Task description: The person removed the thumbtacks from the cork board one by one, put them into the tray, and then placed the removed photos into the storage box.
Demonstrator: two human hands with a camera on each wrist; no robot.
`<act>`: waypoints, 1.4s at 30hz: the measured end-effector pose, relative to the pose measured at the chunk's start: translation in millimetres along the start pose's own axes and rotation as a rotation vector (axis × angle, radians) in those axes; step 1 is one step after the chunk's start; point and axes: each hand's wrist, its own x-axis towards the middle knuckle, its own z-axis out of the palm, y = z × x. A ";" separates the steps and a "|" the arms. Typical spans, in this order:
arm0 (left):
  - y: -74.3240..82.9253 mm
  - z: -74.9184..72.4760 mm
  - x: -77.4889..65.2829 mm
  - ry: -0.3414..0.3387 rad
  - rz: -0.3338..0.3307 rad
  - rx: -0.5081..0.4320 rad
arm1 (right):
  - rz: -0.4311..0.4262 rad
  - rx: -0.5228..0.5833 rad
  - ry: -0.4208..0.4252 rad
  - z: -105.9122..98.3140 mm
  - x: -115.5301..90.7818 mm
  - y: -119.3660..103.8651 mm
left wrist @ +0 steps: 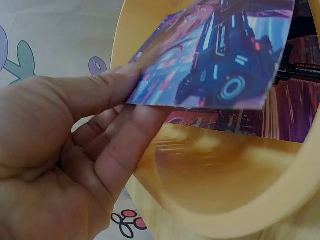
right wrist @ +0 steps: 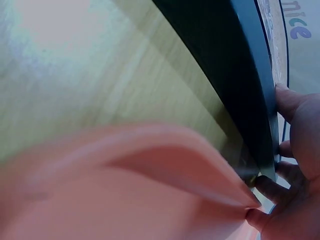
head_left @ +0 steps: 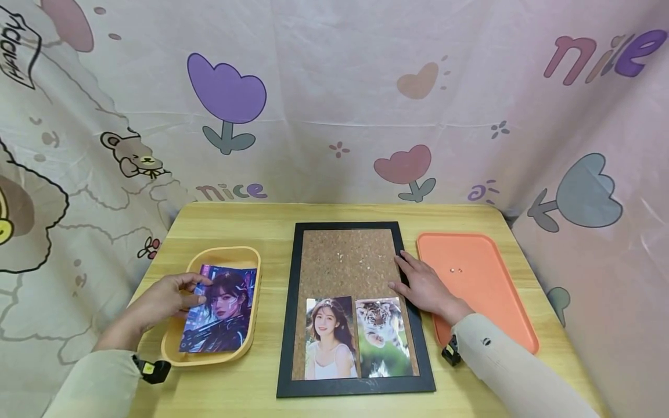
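Note:
My left hand [head_left: 163,303] pinches the edge of a purple-blue photo card [head_left: 225,313] of a futuristic armored figure, thumb on top and fingers beneath. The card is tilted up over a yellow basket [head_left: 257,310]; in the left wrist view another purplish card [left wrist: 295,122] lies under it. My right hand [head_left: 427,289] rests with spread fingers on the right side of a black-framed cork board [head_left: 347,273]. On the board's lower half sit two photos side by side, a portrait of a person in white [head_left: 329,342] and a tiger cub [head_left: 384,337].
An orange tray [head_left: 491,290] stands right of the board, partly under the right forearm, with a couple of tiny shiny bits [head_left: 456,270] in it. More small glints [head_left: 360,256] show on the upper cork. A printed curtain [head_left: 324,87] hangs behind the wooden table [head_left: 245,223].

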 end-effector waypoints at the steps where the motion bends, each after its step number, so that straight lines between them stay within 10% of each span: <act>1: 1.0 0.1 -0.2 0.000 0.001 0.012 | 0.002 0.001 -0.001 0.2 -0.1 -0.3; 20: 37.8 -0.7 -19.0 0.025 -0.108 0.345 | 0.003 -0.004 -0.007 1.8 4.0 -1.7; 24: 60.1 9.0 -26.3 0.084 -0.003 0.488 | 0.017 0.002 -0.011 -0.2 4.0 -2.5; 33: 105.3 96.5 -34.0 0.273 0.342 0.541 | 0.037 0.007 -0.034 -4.2 3.6 -2.4; 42: 97.9 197.1 -5.5 0.127 0.450 0.487 | 0.034 0.011 -0.030 -3.7 4.5 -3.0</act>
